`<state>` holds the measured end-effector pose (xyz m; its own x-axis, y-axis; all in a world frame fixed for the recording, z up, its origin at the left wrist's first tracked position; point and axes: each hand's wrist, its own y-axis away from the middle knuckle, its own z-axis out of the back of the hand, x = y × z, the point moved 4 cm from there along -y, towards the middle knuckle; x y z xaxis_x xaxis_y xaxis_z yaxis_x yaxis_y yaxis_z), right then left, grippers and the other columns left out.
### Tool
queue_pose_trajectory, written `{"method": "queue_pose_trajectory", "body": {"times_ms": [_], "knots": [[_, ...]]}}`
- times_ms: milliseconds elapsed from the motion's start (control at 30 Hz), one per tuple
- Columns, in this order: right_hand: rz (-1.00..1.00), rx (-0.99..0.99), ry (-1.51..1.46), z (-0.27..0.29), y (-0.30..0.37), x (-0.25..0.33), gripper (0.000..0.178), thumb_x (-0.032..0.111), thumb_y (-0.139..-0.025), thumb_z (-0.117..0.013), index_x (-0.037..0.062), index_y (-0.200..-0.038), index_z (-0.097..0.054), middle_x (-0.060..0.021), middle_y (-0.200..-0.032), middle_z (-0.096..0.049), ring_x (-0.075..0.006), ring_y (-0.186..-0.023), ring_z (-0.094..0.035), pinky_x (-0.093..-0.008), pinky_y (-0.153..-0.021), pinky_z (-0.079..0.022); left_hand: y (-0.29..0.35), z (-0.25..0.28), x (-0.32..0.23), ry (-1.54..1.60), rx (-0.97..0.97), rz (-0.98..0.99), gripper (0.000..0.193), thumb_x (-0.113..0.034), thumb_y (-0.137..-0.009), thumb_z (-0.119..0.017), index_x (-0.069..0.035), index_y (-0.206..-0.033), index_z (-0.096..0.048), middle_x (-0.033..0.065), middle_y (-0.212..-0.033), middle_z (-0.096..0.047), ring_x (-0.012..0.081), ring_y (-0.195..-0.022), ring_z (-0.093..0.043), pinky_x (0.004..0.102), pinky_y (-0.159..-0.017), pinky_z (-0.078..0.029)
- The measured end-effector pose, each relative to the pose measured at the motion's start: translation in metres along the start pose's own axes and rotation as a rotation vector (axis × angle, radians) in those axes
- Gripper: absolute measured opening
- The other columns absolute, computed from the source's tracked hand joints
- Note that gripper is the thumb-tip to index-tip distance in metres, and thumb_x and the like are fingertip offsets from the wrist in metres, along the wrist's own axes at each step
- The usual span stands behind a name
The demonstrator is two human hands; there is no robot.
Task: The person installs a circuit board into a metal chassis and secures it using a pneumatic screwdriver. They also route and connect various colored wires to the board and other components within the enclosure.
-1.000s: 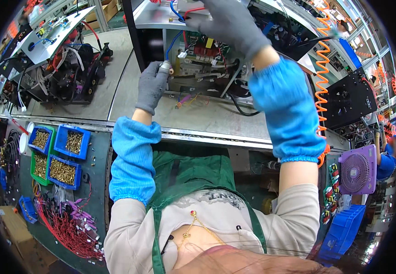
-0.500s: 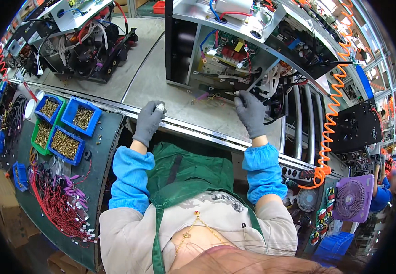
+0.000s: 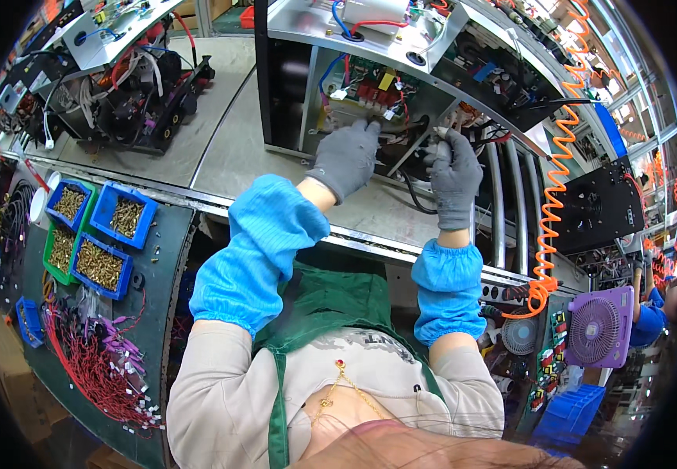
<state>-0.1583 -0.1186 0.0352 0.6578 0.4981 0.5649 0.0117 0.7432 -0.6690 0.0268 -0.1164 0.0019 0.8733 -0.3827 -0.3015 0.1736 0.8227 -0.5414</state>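
Observation:
Right in front of me stands an open metal-framed electrical unit (image 3: 291, 117) with a circuit board (image 3: 369, 90), coils and wires inside. My left hand (image 3: 344, 160), in a grey glove, reaches into its open near side. The fingers curl downward, and what they grip, if anything, is hidden beneath the hand. My right hand (image 3: 454, 173), also gloved, is raised beside the unit's right opening, next to a bundle of pale cables (image 3: 471, 117). Its thumb and fingers are pinched together at their tips; the thing between them is too small to name. A black cable (image 3: 412, 191) loops below, between the hands.
On the left, blue bins (image 3: 102, 266) and a green bin (image 3: 61, 254) hold brass-coloured fasteners, near a pile of red wires (image 3: 96, 359). A second unit (image 3: 135, 94) stands at the back left. Metal rollers (image 3: 519, 211), an orange coiled hose (image 3: 555, 211) and a purple fan (image 3: 600, 328) are right.
My left hand has moved right and forward from the bench's edge into the unit. My right hand has shifted slightly right and turned upward, to the unit's right opening.

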Motion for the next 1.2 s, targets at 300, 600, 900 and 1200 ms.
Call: {"method": "queue_pose_trajectory", "body": {"times_ms": [300, 600, 900, 1200], "knots": [[0.129, 0.103, 0.083, 0.008, -0.004, -0.001, 0.016, 0.011, -0.084, -0.059, 0.0045, -0.097, -0.063, -0.0156, -0.087, -0.065, -0.0306, -0.078, -0.065, -0.0361, -0.068, -0.051, -0.033, -0.009, -0.026, -0.118, 0.208, -0.083, 0.017, -0.013, -0.084, -0.051, -0.012, -0.093, -0.065, 0.0108, -0.085, -0.067, 0.0294, -0.083, -0.066, 0.0419, -0.066, -0.054], [0.423, 0.147, 0.515, -0.004, -0.021, 0.022, 0.025, 0.004, -0.081, -0.056, 0.0058, -0.106, -0.059, -0.0130, -0.094, -0.063, -0.0293, -0.078, -0.065, -0.0359, -0.063, -0.053, -0.040, -0.041, 0.001, 0.183, 0.143, 0.121, 0.017, -0.020, -0.083, -0.054, -0.010, -0.090, -0.065, 0.0170, -0.080, -0.066, 0.0364, -0.077, -0.065, 0.0467, -0.065, -0.052], [0.427, 0.659, 0.870, -0.050, -0.032, 0.007, 0.015, 0.016, -0.081, -0.054, 0.0073, -0.089, -0.063, -0.0151, -0.086, -0.064, -0.0324, -0.082, -0.064, -0.0438, -0.067, -0.051, -0.043, -0.095, 0.018, 0.144, 0.023, -0.179, 0.022, -0.018, -0.087, -0.046, -0.007, -0.093, -0.063, 0.0199, -0.079, -0.064, 0.0380, -0.074, -0.063, 0.0473, -0.064, -0.051], [0.584, 0.610, 0.936, -0.056, -0.031, -0.005, 0.012, 0.010, -0.080, -0.051, 0.0085, -0.085, -0.062, -0.0135, -0.082, -0.064, -0.0327, -0.076, -0.064, -0.0430, -0.061, -0.052, 0.124, 0.058, 0.077, 0.282, -0.262, 0.081, 0.037, -0.028, -0.085, -0.059, -0.012, -0.118, -0.054, 0.0144, -0.112, -0.056, 0.0324, -0.105, -0.053, 0.0410, -0.090, -0.044]]}}
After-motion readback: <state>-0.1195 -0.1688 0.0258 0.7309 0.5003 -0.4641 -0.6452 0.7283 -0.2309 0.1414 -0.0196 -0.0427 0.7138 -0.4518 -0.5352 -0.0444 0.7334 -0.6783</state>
